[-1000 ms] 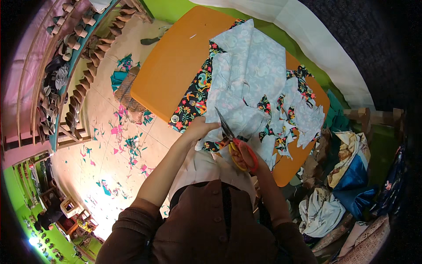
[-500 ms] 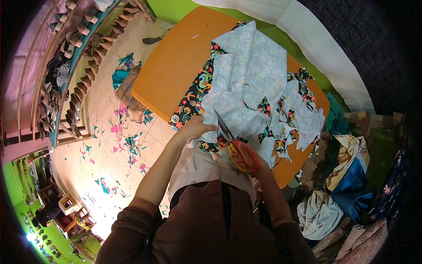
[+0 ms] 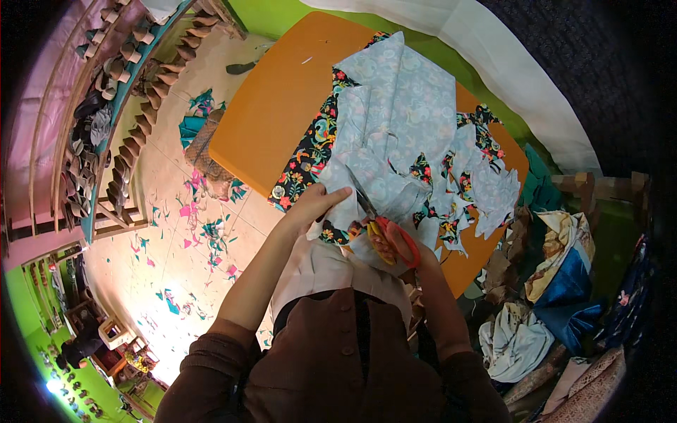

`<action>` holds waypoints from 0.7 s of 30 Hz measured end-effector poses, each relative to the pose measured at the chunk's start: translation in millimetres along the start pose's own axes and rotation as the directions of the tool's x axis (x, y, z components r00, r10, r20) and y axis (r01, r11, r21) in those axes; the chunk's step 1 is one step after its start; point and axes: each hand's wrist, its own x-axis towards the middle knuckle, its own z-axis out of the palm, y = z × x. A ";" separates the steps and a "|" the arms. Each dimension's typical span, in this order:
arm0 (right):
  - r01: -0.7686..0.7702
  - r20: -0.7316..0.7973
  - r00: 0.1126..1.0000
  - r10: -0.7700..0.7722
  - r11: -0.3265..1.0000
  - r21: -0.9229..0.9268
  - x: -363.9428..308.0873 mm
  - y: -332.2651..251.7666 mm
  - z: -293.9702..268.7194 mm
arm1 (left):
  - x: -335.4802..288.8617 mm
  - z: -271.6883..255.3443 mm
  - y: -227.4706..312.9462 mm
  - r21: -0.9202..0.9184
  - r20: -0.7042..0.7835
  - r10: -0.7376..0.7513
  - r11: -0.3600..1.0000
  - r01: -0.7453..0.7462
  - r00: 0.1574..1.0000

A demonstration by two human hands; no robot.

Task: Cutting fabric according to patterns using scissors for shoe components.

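Floral fabric [image 3: 395,106], pale on its back and black with bright flowers on its face, lies folded over the orange table [image 3: 282,84]. At the near edge, my left hand [image 3: 319,206] pinches the cloth, thumb pointing right. My right hand [image 3: 395,247] grips scissors [image 3: 384,233] with red and yellow handles. Their blades point up and left across the pale cloth, close to my left thumb. Part of the lower blade is hidden, so I cannot tell how much cloth lies between them. To the right of the blades are jagged cut pieces [image 3: 493,194] of the same fabric.
Fabric scraps [image 3: 211,229] litter the tiled floor on the left, near a brown patterned bundle [image 3: 208,148]. Racks of shoes and shoe lasts [image 3: 127,151] line the left wall. Heaped cloths [image 3: 518,338] lie right of the table, below a wooden rail [image 3: 599,187].
The scissors and my right hand have shifted slightly right and down. My left hand keeps its pinch, a little higher on the cloth. The view has drifted slightly.
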 end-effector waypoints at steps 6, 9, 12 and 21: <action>0.059 0.007 0.998 -0.058 0.997 -0.042 -1.7 -2.5 5.6 | 0.4 8.0 -1.6 -0.075 -0.087 -0.012 0.997 0.005 0.996; 0.016 -0.013 1.000 -0.016 1.000 -0.004 1.2 1.0 2.7 | -9.7 23.3 10.4 -0.181 -0.205 0.077 0.977 -0.115 0.976; 0.060 -0.045 0.997 -0.058 0.997 0.056 3.3 2.5 8.1 | -3.0 18.4 -1.3 -0.117 -0.267 0.028 0.991 -0.061 0.963; -0.029 -0.075 0.997 0.022 0.996 -0.083 15.8 16.3 -6.2 | -2.9 19.4 -2.2 -0.139 -0.161 0.101 0.982 -0.124 0.982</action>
